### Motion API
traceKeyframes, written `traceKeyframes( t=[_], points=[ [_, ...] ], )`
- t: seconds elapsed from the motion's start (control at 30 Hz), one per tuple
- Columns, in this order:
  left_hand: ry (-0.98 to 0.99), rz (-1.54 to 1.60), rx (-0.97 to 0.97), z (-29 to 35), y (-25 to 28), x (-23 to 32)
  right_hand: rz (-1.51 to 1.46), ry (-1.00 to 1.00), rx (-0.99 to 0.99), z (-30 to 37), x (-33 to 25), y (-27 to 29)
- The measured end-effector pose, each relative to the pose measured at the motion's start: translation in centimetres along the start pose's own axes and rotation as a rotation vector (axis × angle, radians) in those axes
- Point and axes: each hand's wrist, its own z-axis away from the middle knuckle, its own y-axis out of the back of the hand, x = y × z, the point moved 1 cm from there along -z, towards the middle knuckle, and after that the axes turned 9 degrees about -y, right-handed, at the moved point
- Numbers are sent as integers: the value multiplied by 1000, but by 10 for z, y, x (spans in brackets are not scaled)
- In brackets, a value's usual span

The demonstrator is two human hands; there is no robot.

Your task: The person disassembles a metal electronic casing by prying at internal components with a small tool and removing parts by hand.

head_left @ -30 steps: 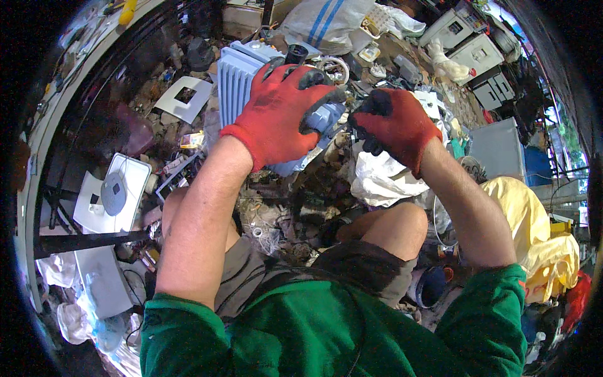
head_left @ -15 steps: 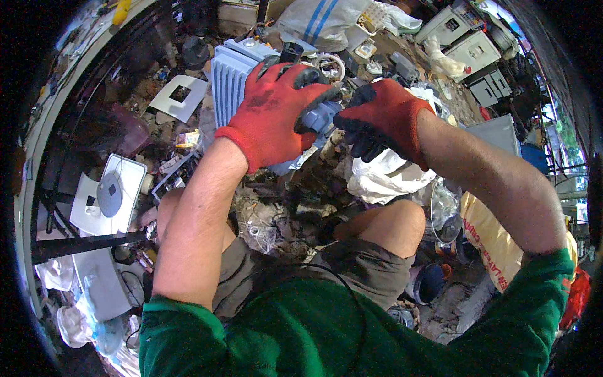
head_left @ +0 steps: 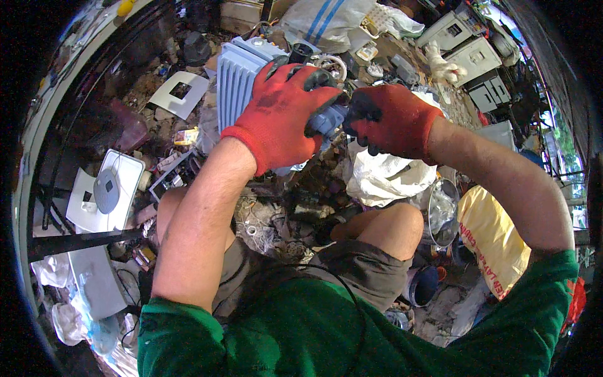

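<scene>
Nearest the camera was the person's green shirt (head_left: 301, 333), with a thin black cord (head_left: 352, 295) looped across its chest, and below it the grey shorts (head_left: 358, 270) and two bare knees. From there both bare forearms rose toward the middle of the view.

The left hand (head_left: 282, 113), in a red glove with dark fingertips, was closed over the top of a pale blue-grey plastic device (head_left: 326, 119), its fingers curled down across the casing. The right hand (head_left: 389, 119), gloved the same way, gripped the device's other end, so the piece sat clamped between both hands, held up above the knees and the littered floor. Most of the casing was hidden under the gloves.

Just beneath the hands a crumpled white bag (head_left: 383, 179) lay by the right knee, with a round metal bowl (head_left: 443, 210) beside it and a yellow sack (head_left: 496, 242) further right. Tangled wires and small scrap (head_left: 270, 220) filled the ground between the legs.

To the left lay a white flat panel carrying a grey disc (head_left: 107, 188). Directly behind the left hand stood a ribbed, pale blue housing (head_left: 242, 88), upright and partly hidden by the glove. Beyond it lay a white square frame (head_left: 179, 94), a white woven sack with blue stripes (head_left: 326, 22), and, far right, several stacked off-white machine cases (head_left: 477, 60).
</scene>
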Motion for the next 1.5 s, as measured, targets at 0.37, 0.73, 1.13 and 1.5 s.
traceKeyframes(
  t=[0.37, 0.73, 1.13, 1.5],
  points=[
    [11, 36, -17, -5, -2, 2, -620, 195, 344, 9, 71, -58],
    [2, -6, -64, -11, 9, 6, -844, 500, 239, -19, 85, -61],
    [4, -38, -46, -13, 6, 8, -1190, 464, 153, -38, 92, -84],
    [16, 45, 1, -15, -1, 17, -1397, 503, -21, -53, 90, -93]
  ],
)
